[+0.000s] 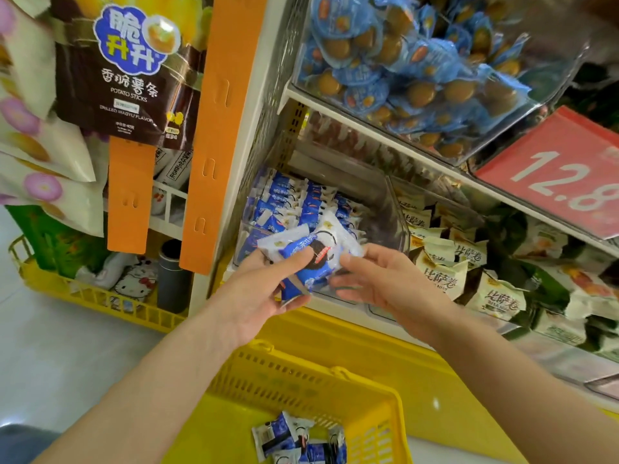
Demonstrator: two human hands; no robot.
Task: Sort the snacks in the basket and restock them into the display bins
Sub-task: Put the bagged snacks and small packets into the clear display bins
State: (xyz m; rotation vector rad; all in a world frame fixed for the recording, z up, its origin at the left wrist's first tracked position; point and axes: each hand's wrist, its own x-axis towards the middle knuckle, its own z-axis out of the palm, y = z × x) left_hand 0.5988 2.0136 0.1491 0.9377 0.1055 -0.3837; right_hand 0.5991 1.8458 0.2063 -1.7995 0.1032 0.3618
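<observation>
- Far left: a potato sticks bag (124, 72) hangs at the shelf end, with an orange strip (221, 128) running down beside it
- Low left: a side crate (83, 296) in yellow stands on the floor, holding assorted goods
- My left hand (264, 296) is raised in front of the shelf, fingers curled under a bundle of snack packets (308, 259) and thumb pressed across the top
- The snack packets, blue and white, are held just at the front lip of the display bin (398, 226), a clear bin on the lower shelf
- Stocked packets (288, 205) of the same print are already in the left part of that bin
- Below my arms: the basket (301, 380), yellow, with a few loose packets (298, 440) of the same kind on its bottom
- My right hand (385, 279) meets the bundle from the right, thumb and forefinger pinching its white edge, other fingers loosely bent
- Right of the bin: cream packets (445, 276) fill the neighbouring compartment
- Upper right: blue-wrapped snacks (418, 61) in a clear bin on the shelf above, and a red price sign (562, 172) at the shelf edge
</observation>
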